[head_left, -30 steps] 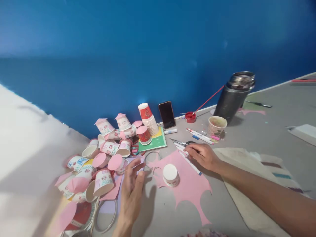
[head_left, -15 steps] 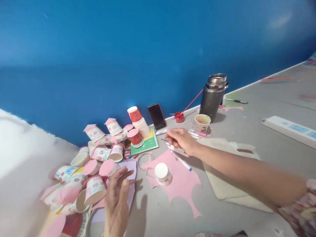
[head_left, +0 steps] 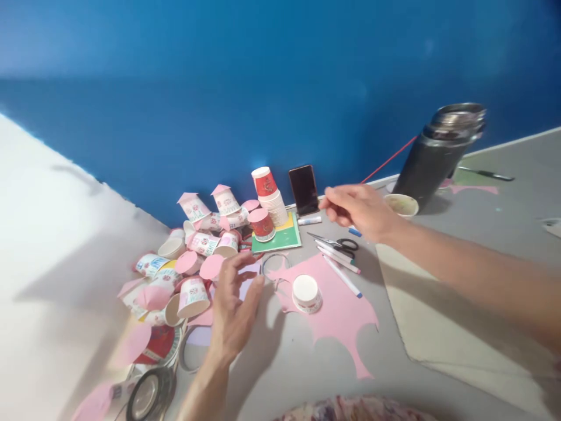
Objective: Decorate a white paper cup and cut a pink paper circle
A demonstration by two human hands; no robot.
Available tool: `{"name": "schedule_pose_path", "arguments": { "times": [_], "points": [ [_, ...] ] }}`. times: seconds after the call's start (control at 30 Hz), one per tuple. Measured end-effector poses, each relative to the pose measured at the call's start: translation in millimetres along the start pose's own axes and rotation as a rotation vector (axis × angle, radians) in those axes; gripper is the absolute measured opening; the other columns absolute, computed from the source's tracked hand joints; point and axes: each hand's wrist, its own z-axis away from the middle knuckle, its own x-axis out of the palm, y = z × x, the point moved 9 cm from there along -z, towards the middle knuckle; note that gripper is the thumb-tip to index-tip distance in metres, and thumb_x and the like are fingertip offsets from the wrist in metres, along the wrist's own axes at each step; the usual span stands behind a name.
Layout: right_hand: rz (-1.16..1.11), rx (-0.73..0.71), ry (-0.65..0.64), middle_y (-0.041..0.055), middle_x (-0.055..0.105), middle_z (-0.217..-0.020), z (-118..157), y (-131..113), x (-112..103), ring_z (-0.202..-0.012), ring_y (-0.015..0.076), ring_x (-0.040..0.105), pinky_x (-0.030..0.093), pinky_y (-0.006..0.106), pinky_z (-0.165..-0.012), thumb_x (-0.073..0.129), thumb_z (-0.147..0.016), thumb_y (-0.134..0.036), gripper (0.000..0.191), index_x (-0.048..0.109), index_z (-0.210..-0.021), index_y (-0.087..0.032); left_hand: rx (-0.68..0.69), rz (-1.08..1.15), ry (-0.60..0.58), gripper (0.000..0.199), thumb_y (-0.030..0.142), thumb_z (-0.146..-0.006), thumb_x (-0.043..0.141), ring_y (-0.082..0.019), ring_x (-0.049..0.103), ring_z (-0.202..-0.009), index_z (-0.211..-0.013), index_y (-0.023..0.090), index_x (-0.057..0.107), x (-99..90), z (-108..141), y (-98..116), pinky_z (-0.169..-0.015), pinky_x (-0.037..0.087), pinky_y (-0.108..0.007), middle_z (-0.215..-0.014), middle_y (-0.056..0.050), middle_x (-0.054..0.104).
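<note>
My left hand (head_left: 239, 298) hovers with fingers spread and nothing in it, beside the heap of decorated paper cups (head_left: 193, 295). My right hand (head_left: 357, 210) is raised above the table near the phone, its fingers curled together; anything between the fingertips is too small to make out. Below it lie black-handled scissors (head_left: 339, 243) and several white markers (head_left: 342, 276). Between the hands, an upside-down white paper cup (head_left: 307, 292) stands on a pink paper sheet (head_left: 346, 324) with rounded cut-outs.
A phone (head_left: 304, 190) leans on the blue wall, next to stacked paper cups (head_left: 274, 207) on a green-and-yellow book (head_left: 284, 237). At right are a dark thermos (head_left: 432, 158), a used cup (head_left: 402, 204) and a beige sheet (head_left: 416, 304). Tape rolls (head_left: 151, 394) lie at lower left.
My view has swung left. My right hand has moved from over the scissors toward the thermos side and up, uncovering them. My left hand stays beside the cup heap, fingers spread.
</note>
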Motion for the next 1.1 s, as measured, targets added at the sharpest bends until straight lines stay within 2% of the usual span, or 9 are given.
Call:
{"name": "schedule_pose_path", "arguments": {
  "times": [0.17, 0.27, 0.33, 0.43, 0.6, 0.7, 0.8, 0.97, 1.1],
  "points": [
    [0.053, 0.033, 0.217, -0.0004, 0.061, -0.058, 32, 68, -24, -0.045, 0.0071, 0.045, 0.034, 0.021, -0.040, 0.076, -0.087, -0.068, 0.052, 0.076, -0.075, -0.017, -0.123, 0.012, -0.079, 0.033, 0.036, -0.102, 0.063, -0.025, 0.065, -0.125, -0.133, 0.026, 0.060, 16.1, 13, -36, -0.100, 0.058, -0.041, -0.135, -0.011, 0.063],
    [0.103, 0.062, 0.162, 0.0000, 0.062, -0.061, 36, 85, -21, -0.046, 0.0090, 0.047, 0.039, 0.023, -0.039, 0.073, -0.088, -0.070, 0.052, 0.077, -0.078, -0.019, -0.224, 0.054, -0.079, 0.028, 0.030, -0.102, 0.057, -0.026, 0.066, -0.124, -0.129, 0.024, 0.059, 21.4, 19, -48, -0.102, 0.058, -0.043, -0.132, -0.012, 0.066],
    [0.095, 0.053, 0.155, 0.0001, 0.061, -0.061, 34, 84, -19, -0.047, 0.0097, 0.046, 0.040, 0.024, -0.040, 0.074, -0.087, -0.070, 0.052, 0.077, -0.078, -0.020, -0.315, 0.107, -0.149, 0.031, 0.027, -0.101, 0.055, -0.026, 0.069, -0.122, -0.132, 0.024, 0.057, 34.7, 25, -56, -0.101, 0.059, -0.043, -0.132, -0.013, 0.067],
    [0.071, 0.042, 0.198, 0.0007, 0.060, -0.061, 29, 80, -19, -0.047, 0.0099, 0.044, 0.038, 0.025, -0.040, 0.077, -0.086, -0.070, 0.051, 0.076, -0.075, -0.020, -0.336, 0.111, -0.294, 0.039, 0.028, -0.105, 0.047, -0.027, 0.069, -0.126, -0.144, 0.024, 0.051, 55.5, 34, -55, -0.102, 0.060, -0.045, -0.141, -0.015, 0.065],
    [-0.151, 0.170, 0.236, -0.0004, 0.055, -0.057, 19, 84, -13, -0.047, 0.0083, 0.039, 0.029, 0.023, -0.039, 0.088, -0.075, -0.063, 0.044, 0.075, -0.071, -0.021, -0.123, -0.130, -0.508, 0.056, 0.016, -0.103, 0.045, -0.028, 0.066, -0.131, -0.159, 0.022, 0.040, 71.1, 45, -47, -0.115, 0.053, -0.051, -0.143, -0.016, 0.067],
    [-0.337, 0.314, 0.186, -0.0035, 0.051, -0.055, 10, 76, -3, -0.045, 0.0053, 0.034, 0.029, 0.020, -0.039, 0.095, -0.066, -0.054, 0.042, 0.072, -0.069, -0.020, -0.010, -0.226, -0.539, 0.062, 0.014, -0.102, 0.044, -0.028, 0.068, -0.125, -0.163, 0.021, 0.033, 73.4, 49, -50, -0.112, 0.055, -0.053, -0.140, -0.017, 0.068],
    [-0.358, 0.311, 0.142, -0.0045, 0.051, -0.056, 5, 54, -1, -0.045, 0.0046, 0.033, 0.028, 0.019, -0.040, 0.097, -0.064, -0.053, 0.043, 0.071, -0.070, -0.019, 0.041, -0.303, -0.535, 0.061, 0.017, -0.104, 0.045, -0.030, 0.068, -0.123, -0.164, 0.020, 0.033, 75.4, 50, -54, -0.109, 0.055, -0.055, -0.143, -0.020, 0.066],
    [-0.005, 0.218, 0.052, -0.0017, 0.058, -0.058, 27, 57, -2, -0.046, 0.0070, 0.041, 0.028, 0.022, -0.044, 0.083, -0.078, -0.065, 0.048, 0.073, -0.074, -0.018, 0.034, -0.347, -0.539, 0.061, 0.017, -0.102, 0.046, -0.030, 0.070, -0.118, -0.162, 0.018, 0.035, 72.3, 49, -53, -0.106, 0.056, -0.054, -0.137, -0.018, 0.070],
    [0.391, 0.136, -0.124, 0.0015, 0.068, -0.063, 52, 75, 10, -0.048, 0.0122, 0.050, 0.038, 0.028, -0.050, 0.062, -0.096, -0.061, 0.047, 0.072, -0.076, -0.020, -0.027, -0.361, -0.526, 0.065, 0.013, -0.097, 0.049, -0.032, 0.063, -0.133, -0.161, 0.021, 0.036, 57.9, 42, -45, -0.113, 0.052, -0.055, -0.149, -0.017, 0.062]
  ]
}}
